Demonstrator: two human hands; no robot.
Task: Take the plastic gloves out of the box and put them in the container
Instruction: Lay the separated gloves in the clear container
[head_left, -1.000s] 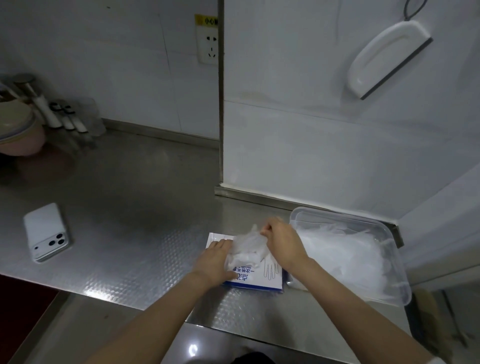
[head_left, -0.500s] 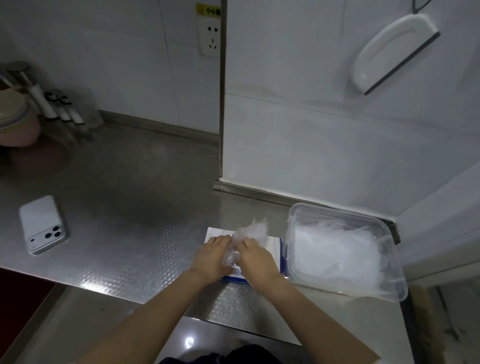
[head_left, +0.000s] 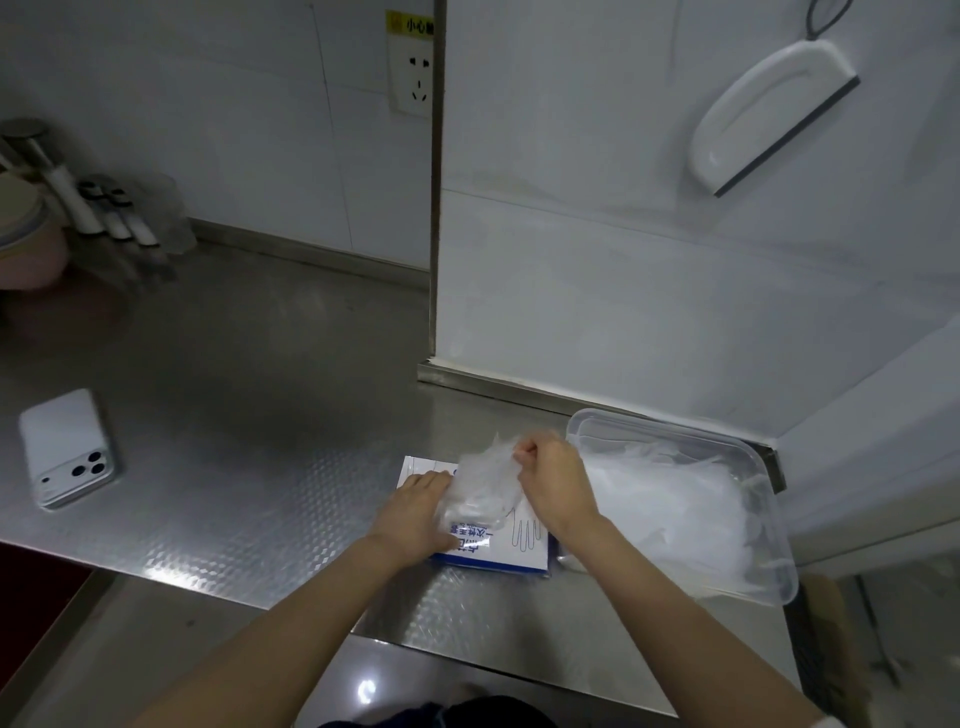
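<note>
A flat white and blue glove box (head_left: 519, 545) lies on the steel counter near its front edge. My left hand (head_left: 418, 512) rests flat on the box's left part, holding it down. My right hand (head_left: 556, 480) pinches a thin clear plastic glove (head_left: 483, 480) that rises crumpled out of the box's top. Just right of the box stands a clear plastic container (head_left: 769, 561) with a pile of clear gloves (head_left: 670, 504) inside.
A white phone (head_left: 65, 454) lies face down at the counter's left. Knives in a clear holder (head_left: 119, 223) and a pink bowl (head_left: 26, 249) stand at the far left. A white wall corner (head_left: 434, 312) juts out behind the box.
My right hand went from above the container's left edge back to the box, took a glove there, and now has lifted it up and to the right. My left hand stays on the box.
</note>
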